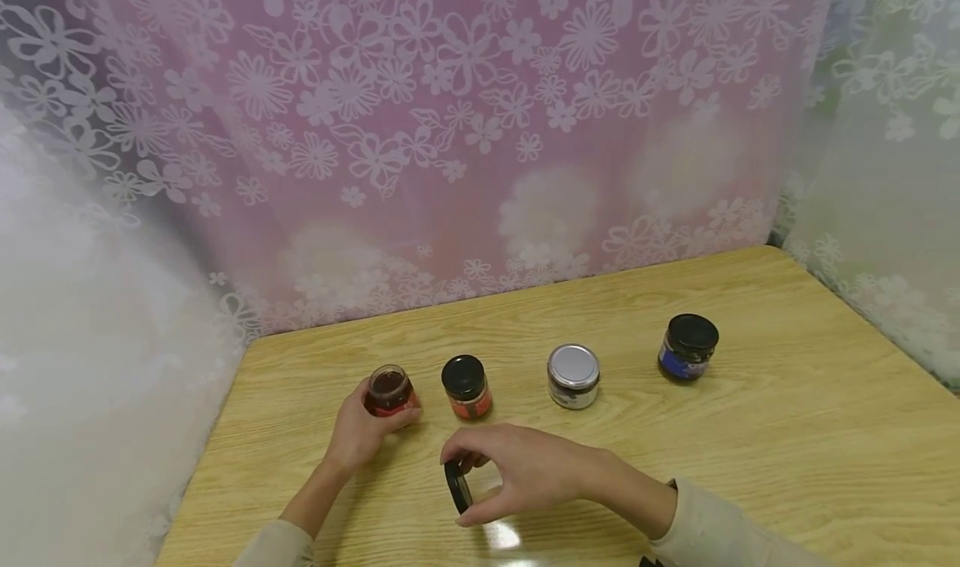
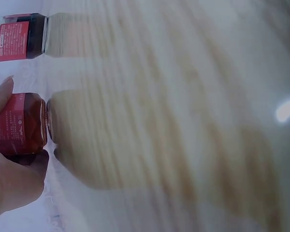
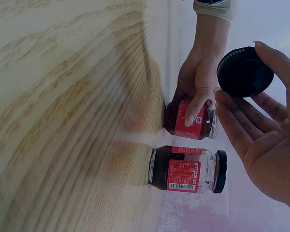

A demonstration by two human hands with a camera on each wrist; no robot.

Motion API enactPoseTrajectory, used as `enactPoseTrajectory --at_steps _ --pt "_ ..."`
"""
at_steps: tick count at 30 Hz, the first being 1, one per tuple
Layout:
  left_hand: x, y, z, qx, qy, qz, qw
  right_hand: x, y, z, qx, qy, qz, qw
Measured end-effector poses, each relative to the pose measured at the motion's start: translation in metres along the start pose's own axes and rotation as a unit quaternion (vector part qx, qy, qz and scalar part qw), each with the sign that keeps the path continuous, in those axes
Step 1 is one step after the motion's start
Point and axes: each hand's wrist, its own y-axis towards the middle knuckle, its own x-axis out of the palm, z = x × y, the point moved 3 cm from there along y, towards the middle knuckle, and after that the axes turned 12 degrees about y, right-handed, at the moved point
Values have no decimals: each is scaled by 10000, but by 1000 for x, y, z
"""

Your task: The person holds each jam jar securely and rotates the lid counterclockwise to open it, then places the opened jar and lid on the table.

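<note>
A lidless glass jar (image 1: 391,391) with dark red contents and a red label stands upright on the wooden table. My left hand (image 1: 358,429) grips it, the thumb across its front and the fingers behind. In the left wrist view the jar (image 2: 24,123) shows its red label between thumb and fingers. Above the table, nearer to me, my right hand (image 1: 522,472) pinches a black lid (image 1: 457,487) by its rim, the lid turned on edge. The right wrist view shows the lid (image 3: 245,72) held between the thumb and fingertips.
Just right of the lidless jar stands a jar with a black lid and red label (image 1: 467,387). Farther right are a silver-lidded jar (image 1: 573,376) and a black-lidded jar with a blue label (image 1: 687,348). A floral curtain (image 1: 480,150) hangs along the table's (image 1: 787,434) back edge.
</note>
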Motion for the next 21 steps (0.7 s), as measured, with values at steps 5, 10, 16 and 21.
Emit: enactPoseTrajectory --at_steps 5,10,16,21 --pt "0 -1 -3 17 23 19 10000 2 0 -1 -90 142 13 9999" --pt "2 0 -5 46 -190 -48 9998 3 0 -5 -139 461 12 9988" --pt "2 -1 -4 71 -236 -101 9996 3 1 -9 -144 492 42 9987" --pt "-2 -3 -6 107 -553 -295 9980 3 0 -6 -23 571 100 9983"
